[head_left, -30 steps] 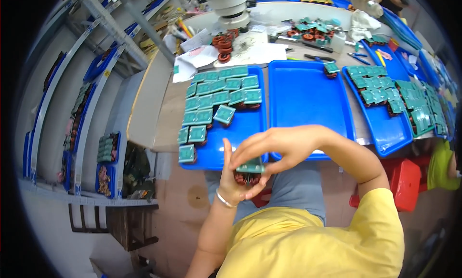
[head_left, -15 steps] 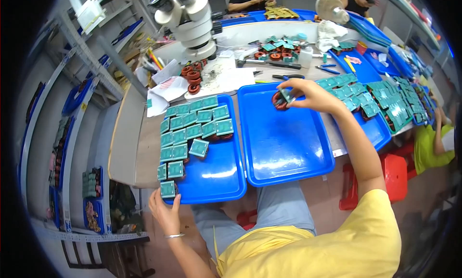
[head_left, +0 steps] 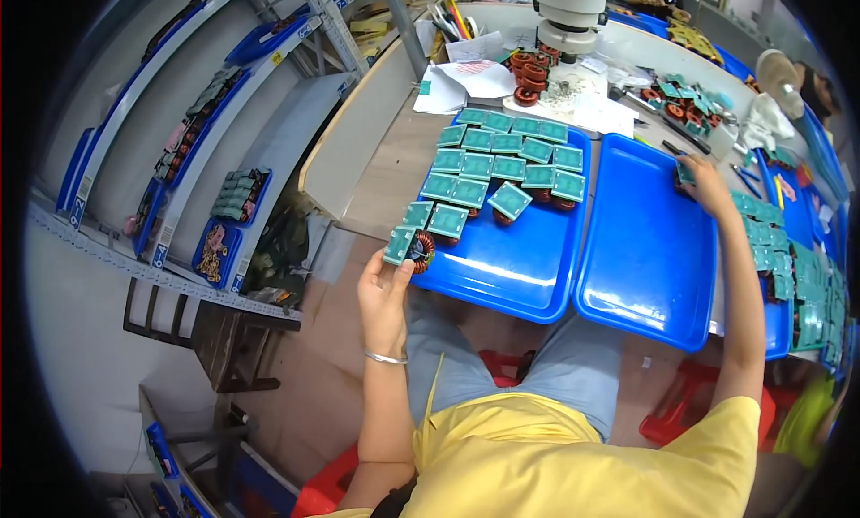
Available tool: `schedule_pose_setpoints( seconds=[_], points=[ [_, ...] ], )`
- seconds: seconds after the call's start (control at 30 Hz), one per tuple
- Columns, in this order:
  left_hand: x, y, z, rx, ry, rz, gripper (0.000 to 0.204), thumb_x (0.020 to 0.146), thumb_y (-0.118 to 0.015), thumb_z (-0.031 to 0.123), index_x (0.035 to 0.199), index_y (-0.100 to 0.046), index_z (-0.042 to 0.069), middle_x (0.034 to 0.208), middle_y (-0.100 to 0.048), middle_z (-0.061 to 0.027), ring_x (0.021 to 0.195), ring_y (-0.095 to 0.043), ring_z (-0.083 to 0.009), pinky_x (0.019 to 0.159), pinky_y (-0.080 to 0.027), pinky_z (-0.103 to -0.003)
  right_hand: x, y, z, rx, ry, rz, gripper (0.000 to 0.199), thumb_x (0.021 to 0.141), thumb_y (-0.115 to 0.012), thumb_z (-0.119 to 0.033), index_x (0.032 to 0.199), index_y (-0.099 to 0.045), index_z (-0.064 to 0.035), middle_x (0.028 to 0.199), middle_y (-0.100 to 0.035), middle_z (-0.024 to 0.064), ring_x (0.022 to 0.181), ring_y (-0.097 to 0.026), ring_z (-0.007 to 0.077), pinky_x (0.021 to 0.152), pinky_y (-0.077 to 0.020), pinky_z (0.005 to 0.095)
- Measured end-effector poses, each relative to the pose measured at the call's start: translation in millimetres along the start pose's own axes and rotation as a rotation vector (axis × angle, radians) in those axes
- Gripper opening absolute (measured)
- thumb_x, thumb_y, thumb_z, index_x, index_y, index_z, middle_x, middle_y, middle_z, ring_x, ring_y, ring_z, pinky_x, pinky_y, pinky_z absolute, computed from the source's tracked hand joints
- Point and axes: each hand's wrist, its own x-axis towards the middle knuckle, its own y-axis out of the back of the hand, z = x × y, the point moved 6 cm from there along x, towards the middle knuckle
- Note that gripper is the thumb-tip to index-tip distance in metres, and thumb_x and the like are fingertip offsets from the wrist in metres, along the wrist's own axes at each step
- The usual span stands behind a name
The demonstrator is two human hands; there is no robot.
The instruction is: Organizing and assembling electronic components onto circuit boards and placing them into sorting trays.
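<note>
Head view, over the table (head_left: 381, 179): pinching a green-topped coil unit (head_left: 420, 253) between thumb and fingers of the left hand (head_left: 383, 289), in a grip closed on its near side at the near-left corner of the left blue tray (head_left: 528, 285). Tilted there, green board to the left and wound red-brown ring to the right, too compact to show a clear long axis; hard to tell whether resting on the tray floor or lifted off it. Set just on the near side of the closest matching unit (head_left: 417, 215) along the tray's left edge, and well apart from the askew unit (head_left: 510, 202) farther right. Within close range of the left hand only. Placed across the table at the far-right corner of the right blue tray (head_left: 640, 276), with the right hand (head_left: 706, 188) bent over a second coil unit (head_left: 685, 175); impossible to tell whether gripping or merely touching.
</note>
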Motion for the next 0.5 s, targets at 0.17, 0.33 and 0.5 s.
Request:
schedule_pose_setpoints(
  seconds=[0.17, 0.33, 0.5],
  points=[
    [-10, -32, 13, -0.427, 0.242, -0.176, 0.036, 0.089, -0.052, 0.018, 0.118, -0.044, -0.001, 0.108, -0.054, -0.0122, 0.1, -0.055, -0.0225, 0.085, -0.048, -0.035, -6, 2, 6, 0.037, -0.054, -0.034, 0.052, 0.069, -0.065, -0.007, 0.118, -0.048, -0.0087, 0.119, -0.049, 0.0112, 0.113, -0.045, 0.03, 0.095, -0.0363, 0.0388],
    [-20, -70, 10, -0.964, 0.519, -0.25, 0.061, 0.085, -0.047, 0.049, 0.122, -0.041, 0.0, 0.107, -0.049, -0.0157, 0.094, -0.05, -0.0254, 0.075, -0.046, -0.032, -19, 47, -58, 0.04, 0.061, 0.219, 0.05, 0.071, -0.064, -0.005, 0.118, -0.049, -0.0074, 0.122, -0.047, 0.0134, 0.113, -0.045, 0.0319, 0.095, -0.0375, 0.0384],
    [-41, -115, 6, -1.166, 0.85, -0.486, 0.079, 0.08, -0.035, 0.068, 0.127, -0.037, 0.004, 0.082, -0.048, -0.0116, 0.048, -0.036, -0.0102, 0.039, -0.028, -0.019, -37, 84, -164, 0.441, 0.376, 0.135, 0.045, 0.074, -0.063, -0.008, 0.118, -0.05, -0.0075, 0.121, -0.048, 0.0123, 0.113, -0.046, 0.0288, 0.094, -0.0389, 0.0377]
  ],
)
